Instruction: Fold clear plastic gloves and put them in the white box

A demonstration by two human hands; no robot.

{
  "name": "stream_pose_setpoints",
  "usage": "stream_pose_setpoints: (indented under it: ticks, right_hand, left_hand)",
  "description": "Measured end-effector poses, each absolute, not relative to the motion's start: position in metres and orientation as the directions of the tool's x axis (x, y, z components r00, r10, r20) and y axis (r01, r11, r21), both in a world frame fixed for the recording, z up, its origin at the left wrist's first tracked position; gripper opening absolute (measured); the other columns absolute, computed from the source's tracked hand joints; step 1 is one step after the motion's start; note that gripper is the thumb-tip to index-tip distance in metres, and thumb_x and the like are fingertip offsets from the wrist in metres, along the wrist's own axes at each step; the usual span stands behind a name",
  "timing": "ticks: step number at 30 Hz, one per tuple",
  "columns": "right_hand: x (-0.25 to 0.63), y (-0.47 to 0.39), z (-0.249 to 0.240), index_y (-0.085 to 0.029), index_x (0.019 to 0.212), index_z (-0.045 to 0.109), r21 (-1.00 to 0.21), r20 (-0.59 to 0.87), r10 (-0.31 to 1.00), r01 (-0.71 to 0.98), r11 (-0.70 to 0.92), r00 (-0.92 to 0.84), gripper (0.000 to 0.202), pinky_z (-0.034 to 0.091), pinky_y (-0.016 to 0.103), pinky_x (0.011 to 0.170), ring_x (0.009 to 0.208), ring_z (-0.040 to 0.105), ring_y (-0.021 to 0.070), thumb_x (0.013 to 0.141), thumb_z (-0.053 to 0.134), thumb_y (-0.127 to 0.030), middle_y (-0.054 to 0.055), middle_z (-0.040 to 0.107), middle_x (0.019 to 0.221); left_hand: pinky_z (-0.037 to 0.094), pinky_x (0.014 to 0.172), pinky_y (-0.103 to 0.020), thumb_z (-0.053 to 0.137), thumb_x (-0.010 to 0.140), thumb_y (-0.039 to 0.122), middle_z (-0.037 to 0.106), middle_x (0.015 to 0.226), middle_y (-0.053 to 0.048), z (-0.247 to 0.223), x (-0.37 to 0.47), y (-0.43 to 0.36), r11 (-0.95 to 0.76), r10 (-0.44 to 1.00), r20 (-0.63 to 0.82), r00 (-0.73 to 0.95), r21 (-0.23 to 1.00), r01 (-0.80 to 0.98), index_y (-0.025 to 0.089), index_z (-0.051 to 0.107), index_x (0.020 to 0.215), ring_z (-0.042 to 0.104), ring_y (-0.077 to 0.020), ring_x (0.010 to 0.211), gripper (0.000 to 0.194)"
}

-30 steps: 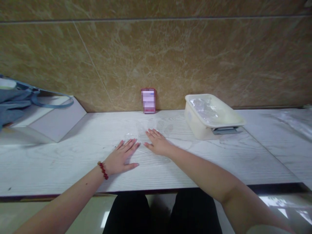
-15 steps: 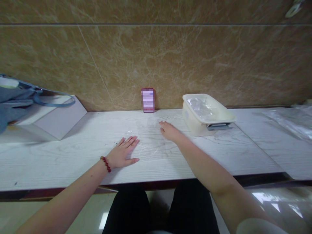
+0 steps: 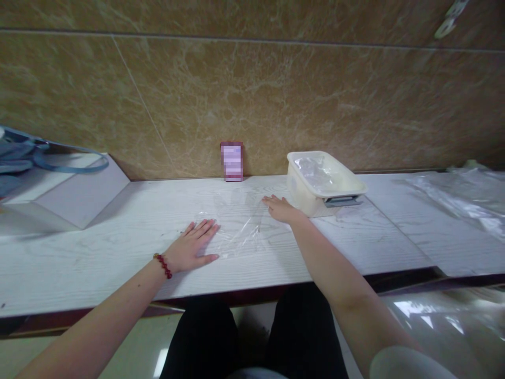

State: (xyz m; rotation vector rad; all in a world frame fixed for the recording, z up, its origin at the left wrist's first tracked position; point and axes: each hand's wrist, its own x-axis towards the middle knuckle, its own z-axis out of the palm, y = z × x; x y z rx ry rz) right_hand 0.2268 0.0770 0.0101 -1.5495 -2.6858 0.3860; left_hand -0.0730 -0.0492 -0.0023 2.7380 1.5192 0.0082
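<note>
A clear plastic bag (image 3: 239,226) lies flat on the white wood-grain table (image 3: 130,263), between my two hands. My left hand (image 3: 192,246), with a red bead bracelet at the wrist, rests palm down with fingers spread at the bag's left edge. Near the bag's upper right side is my right hand (image 3: 279,208), palm down, its fingers slightly apart and nothing visible held in it. Just behind that hand stands a cream plastic bin (image 3: 307,197) with clear plastic inside and a grey handle on its front.
A phone (image 3: 232,162) leans on the brown marble wall behind the bag. On the left, a white box (image 3: 84,195) has a blue bag (image 3: 16,158) on it. More clear plastic (image 3: 465,197) lies at the far right. The table's front edge is just before my knees.
My right hand has moved right, off the bag's middle toward the bin, with its fingers more apart. The whole view has shifted slightly. My left hand stays flat at the bag's left edge.
</note>
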Motion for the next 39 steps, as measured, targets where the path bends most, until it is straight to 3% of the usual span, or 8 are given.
stream_pose_setpoints:
  ticks: [5, 8, 11, 15, 18, 23, 32, 39]
  right_hand:
    - [0.228, 0.079, 0.015, -0.022, 0.125, 0.037, -0.302, -0.008, 0.882, 0.842, 0.446, -0.471, 0.047, 0.020, 0.049, 0.098, 0.124, 0.024, 0.0208, 0.080, 0.029, -0.013, 0.001, 0.028, 0.136]
    - [0.225, 0.077, 0.023, -0.018, 0.122, 0.042, -0.330, 0.067, 0.887, 0.829, 0.452, -0.457, 0.043, 0.023, 0.041, 0.099, 0.121, 0.030, 0.0185, 0.080, 0.032, -0.016, 0.003, 0.036, 0.132]
    - [0.218, 0.063, 0.032, -0.011, 0.118, 0.046, -0.335, 0.133, 0.867, 0.801, 0.496, -0.481, 0.041, 0.028, 0.030, 0.097, 0.114, 0.040, 0.0156, 0.080, 0.034, -0.018, 0.008, 0.047, 0.123]
    - [0.206, 0.025, 0.033, -0.014, 0.111, 0.052, -0.330, 0.116, 0.801, 0.737, 0.589, -0.588, 0.036, 0.034, 0.028, 0.092, 0.104, 0.049, 0.0161, 0.080, 0.036, -0.024, 0.007, 0.055, 0.113]
    - [0.201, -0.006, 0.023, -0.017, 0.114, 0.049, -0.314, 0.064, 0.743, 0.693, 0.649, -0.666, 0.038, 0.030, 0.035, 0.095, 0.108, 0.045, 0.0181, 0.079, 0.039, -0.029, 0.007, 0.051, 0.118]
    - [0.206, -0.029, 0.008, -0.018, 0.126, 0.035, -0.268, 0.039, 0.752, 0.718, 0.643, -0.658, 0.050, 0.017, 0.047, 0.099, 0.122, 0.027, 0.0212, 0.080, 0.039, -0.039, 0.009, 0.033, 0.133]
    - [0.211, -0.020, 0.006, -0.020, 0.126, 0.033, -0.284, 0.085, 0.752, 0.707, 0.647, -0.654, 0.048, 0.014, 0.048, 0.099, 0.124, 0.023, 0.0201, 0.083, 0.033, -0.041, 0.007, 0.031, 0.134]
    - [0.219, -0.017, 0.005, -0.020, 0.129, 0.028, -0.229, -0.009, 0.738, 0.720, 0.656, -0.675, 0.058, 0.009, 0.053, 0.098, 0.125, 0.020, 0.0230, 0.080, 0.035, -0.048, 0.009, 0.023, 0.137]
  left_hand:
    - [0.017, 0.103, -0.037, 0.025, 0.084, 0.047, 0.016, 0.140, -0.005, 0.002, -0.080, -0.049, -0.488, 0.873, 0.082, 0.481, 0.141, 0.862, 0.020, 0.019, 0.133, 0.013, -0.0198, 0.127, 0.057]
    - [0.024, 0.101, -0.035, 0.023, 0.086, 0.042, 0.036, 0.132, -0.006, 0.004, -0.082, -0.053, -0.418, 0.908, 0.135, 0.398, 0.204, 0.885, 0.018, 0.034, 0.126, 0.028, -0.0176, 0.123, 0.048]
    - [0.029, 0.098, -0.038, 0.028, 0.084, 0.043, 0.052, 0.118, -0.006, 0.005, -0.081, -0.060, -0.422, 0.904, 0.155, 0.398, 0.192, 0.886, 0.017, 0.048, 0.115, 0.041, -0.0187, 0.113, 0.045]
    - [0.029, 0.097, -0.038, 0.031, 0.083, 0.042, 0.056, 0.112, -0.004, 0.003, -0.076, -0.069, -0.450, 0.890, 0.160, 0.427, 0.163, 0.878, 0.020, 0.055, 0.105, 0.046, -0.0182, 0.108, 0.040]
    - [0.029, 0.097, -0.038, 0.032, 0.082, 0.044, 0.055, 0.113, -0.005, 0.002, -0.072, -0.074, -0.443, 0.893, 0.160, 0.421, 0.144, 0.885, 0.020, 0.054, 0.106, 0.044, -0.0189, 0.109, 0.041]
    - [0.027, 0.097, -0.040, 0.036, 0.079, 0.048, 0.051, 0.118, -0.007, 0.003, -0.065, -0.081, -0.414, 0.904, 0.170, 0.392, 0.119, 0.902, 0.018, 0.051, 0.110, 0.041, -0.0210, 0.112, 0.046]
    - [0.019, 0.101, -0.042, 0.030, 0.082, 0.045, 0.043, 0.127, -0.004, 0.002, -0.062, -0.076, -0.382, 0.921, 0.133, 0.367, 0.108, 0.918, 0.019, 0.043, 0.120, 0.031, -0.0203, 0.121, 0.048]
    - [0.014, 0.099, -0.048, 0.026, 0.080, 0.052, 0.032, 0.134, -0.004, 0.002, -0.065, -0.078, -0.377, 0.926, 0.006, 0.378, 0.098, 0.921, 0.022, 0.030, 0.129, 0.023, -0.0229, 0.124, 0.057]
